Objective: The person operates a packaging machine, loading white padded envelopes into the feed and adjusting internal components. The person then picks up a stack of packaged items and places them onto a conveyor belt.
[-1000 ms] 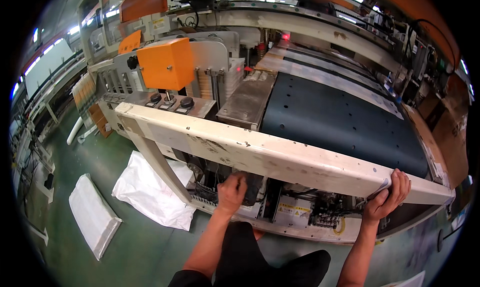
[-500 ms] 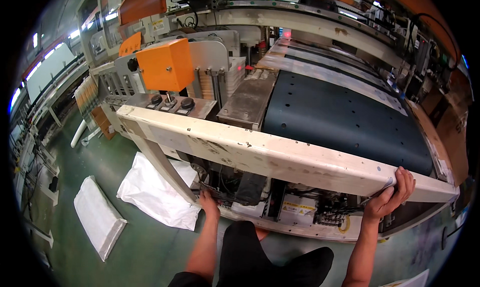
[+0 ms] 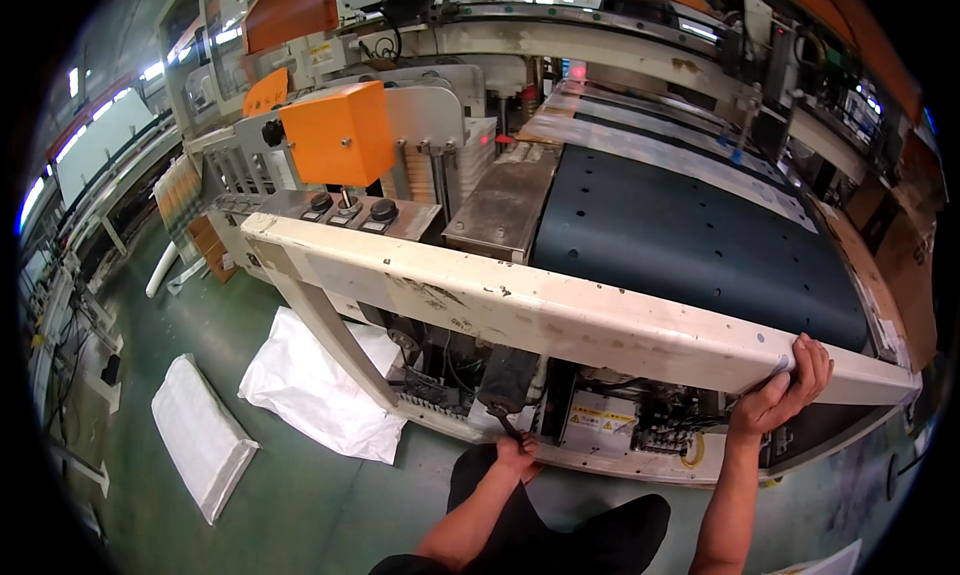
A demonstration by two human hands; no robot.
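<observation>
My left hand [image 3: 515, 452] is low by the machine's open underside, its fingers closed round a slim dark rod [image 3: 507, 423]. The rod points up at the end of a black cylinder [image 3: 508, 377]; whether it is joined to it I cannot tell. Higher and to the right, my right hand [image 3: 788, 393] grips the cream metal beam [image 3: 540, 310], fingers over its top edge and thumb against its front. Behind the beam lies a dark perforated conveyor belt [image 3: 670, 237]. Wiring and a box with yellow warning labels [image 3: 600, 425] sit below it.
A white wrapped block [image 3: 200, 437] and a white sheet-like bag [image 3: 320, 390] lie on the green floor at left. An orange box [image 3: 338, 133] rises over a panel with black knobs [image 3: 382, 212]. Brown cardboard [image 3: 905, 265] stands at the right.
My left hand has moved right, from beside the frame's leg to the black cylinder, and now holds the dark rod. My right hand keeps its place on the beam.
</observation>
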